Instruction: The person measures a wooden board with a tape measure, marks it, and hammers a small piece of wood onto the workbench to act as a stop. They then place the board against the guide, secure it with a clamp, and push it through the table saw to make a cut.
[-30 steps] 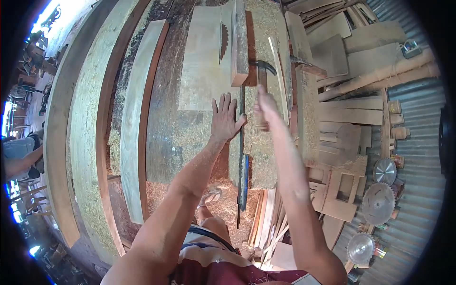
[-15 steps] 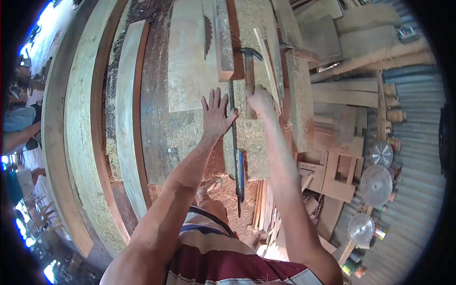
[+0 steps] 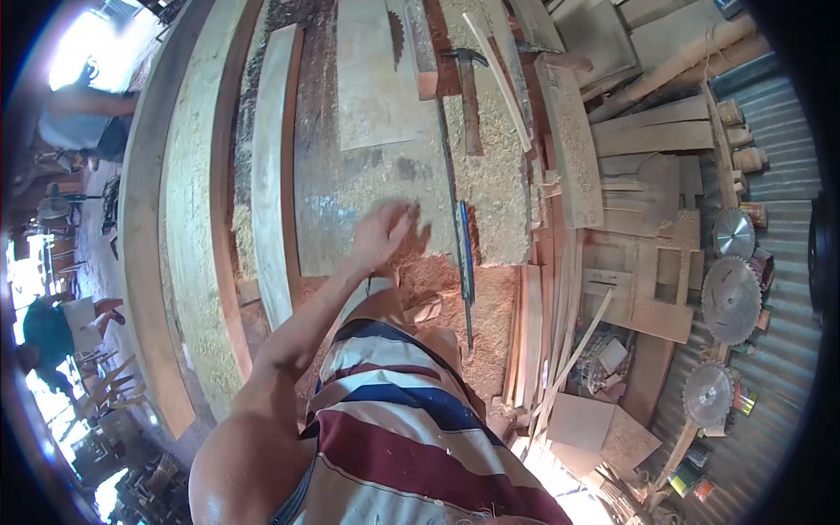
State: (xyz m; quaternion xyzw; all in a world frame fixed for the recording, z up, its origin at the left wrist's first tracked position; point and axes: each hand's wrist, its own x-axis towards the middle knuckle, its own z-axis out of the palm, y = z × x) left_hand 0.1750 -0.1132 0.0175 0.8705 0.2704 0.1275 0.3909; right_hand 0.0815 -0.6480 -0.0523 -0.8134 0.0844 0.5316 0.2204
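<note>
My left hand (image 3: 378, 238) hovers over the near edge of the sawdust-covered workbench (image 3: 350, 232). It holds nothing, and its slightly blurred, loosely bent fingers stand apart from the thumb. My right hand is out of view. Farther up the bench lies a hammer (image 3: 471, 105) with a wooden handle, touched by no hand. Left of it, a long wooden bar (image 3: 424, 52) sits beside a toothed circular saw blade (image 3: 396, 39) that rises from the pale board (image 3: 376, 96). A dark metal strip (image 3: 451, 184) runs toward me, with a blue rod-like piece (image 3: 465, 232) alongside.
Thick planks (image 3: 278, 166) lie along the left. A thin wood strip (image 3: 499, 83) rests right of the hammer. Circular blades (image 3: 731, 300) hang by the corrugated wall (image 3: 779, 201). Offcuts (image 3: 604, 420) fill the lower right. Other people (image 3: 74, 122) are at the far left.
My right hand has left the hammer handle and gone out of view. My left hand has lifted off the board and metal strip and drawn back toward me. The view has shifted.
</note>
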